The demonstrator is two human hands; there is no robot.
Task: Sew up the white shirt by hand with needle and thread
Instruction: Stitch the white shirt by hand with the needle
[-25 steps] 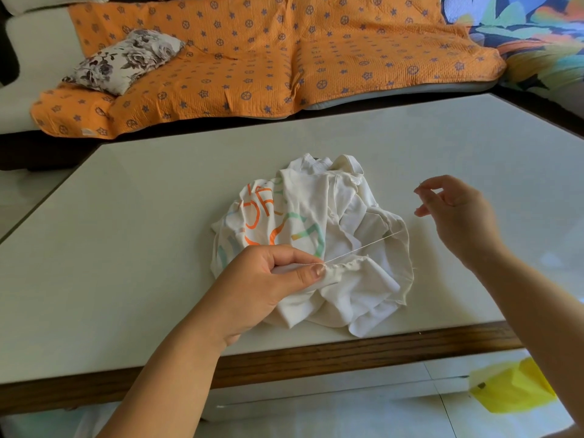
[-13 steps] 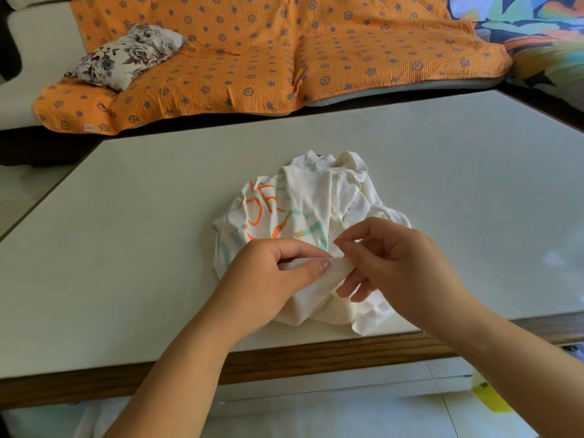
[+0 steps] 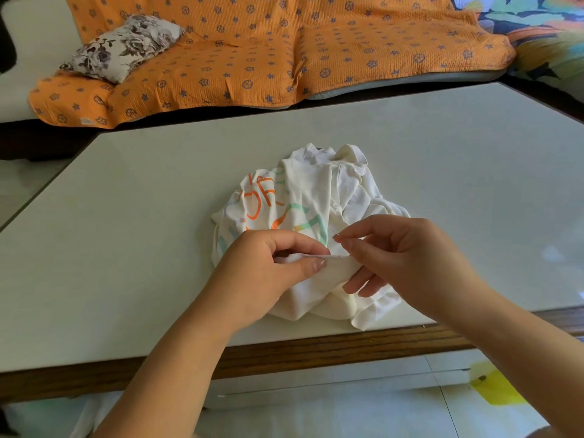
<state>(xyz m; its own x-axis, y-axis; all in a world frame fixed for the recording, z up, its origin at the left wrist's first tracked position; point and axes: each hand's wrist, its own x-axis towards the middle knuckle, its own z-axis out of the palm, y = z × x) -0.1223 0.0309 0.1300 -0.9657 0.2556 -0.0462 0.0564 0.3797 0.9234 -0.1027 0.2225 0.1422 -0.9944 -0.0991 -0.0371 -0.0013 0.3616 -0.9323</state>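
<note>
- Pale tabletop (image 3: pixel 126 248) with a brown wooden front edge (image 3: pixel 316 352) served as the work surface. Behind it stood a sofa under an orange patterned cover (image 3: pixel 252 58), with a floral cushion (image 3: pixel 123 47) lying at its left end.
- White shirt (image 3: pixel 316 191) lay crumpled in a heap on the table, roughly central and close to the front edge. Orange and green printed lettering faced up on its left portion.
- Left hand (image 3: pixel 262 270) gripped a fold of the shirt at the near side of the heap. The cloth was pinched between thumb and forefinger, and the remaining fingers were curled.
- Right hand (image 3: pixel 410 257) sat just beside the left, with thumb and forefinger pinched together at the right end of that same fold. Its other fingers lay loosely extended against the cloth below.
- Needle (image 3: pixel 337 236) showed only as a thin sliver projecting up and to the left from the right-hand pinch, which held it. Thread could not be made out.
- Yellow object (image 3: pixel 493 390) lay on the tiled floor at lower right, too blurred to identify.
</note>
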